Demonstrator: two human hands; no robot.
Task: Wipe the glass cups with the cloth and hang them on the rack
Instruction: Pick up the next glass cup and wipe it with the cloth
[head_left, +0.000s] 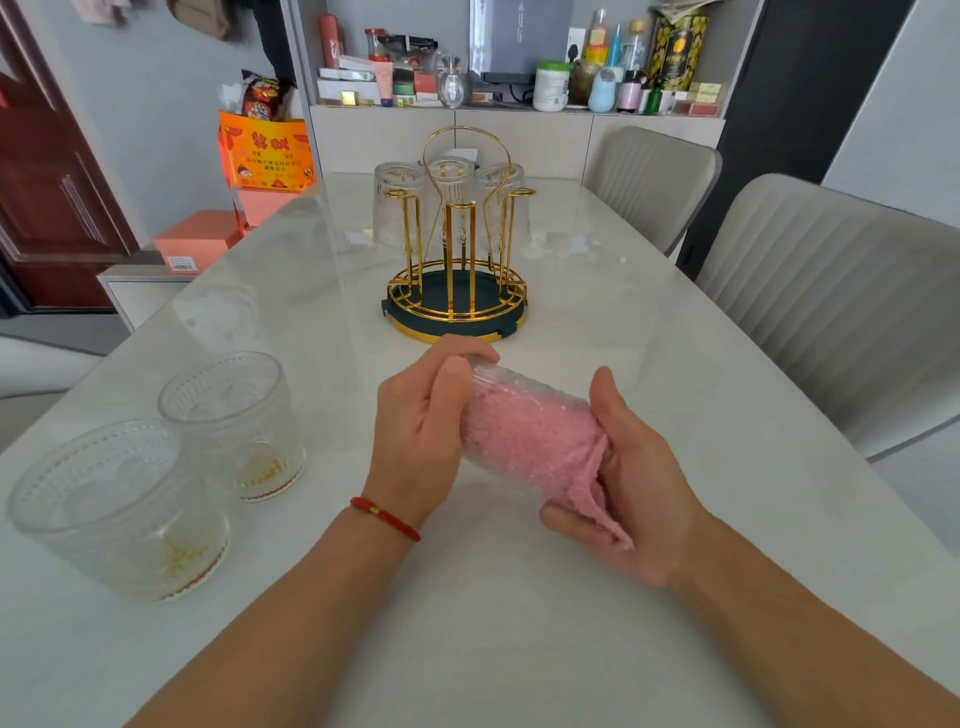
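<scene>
Holding the textured glass cup (524, 415) on its side at the frame's centre, I curled my left hand (421, 441) round its base end to steady it. My right hand (628, 483) pinched the pink cloth (540, 441), which was stuffed inside, presumably so it could rub the inner wall. Three cups (397, 208) hung upside down on the gold rack (457, 291) above centre, letting them drain. At lower left two upright cups (234, 415) waited on the bench (519, 623), holding nothing but gold markings near their bases.
</scene>
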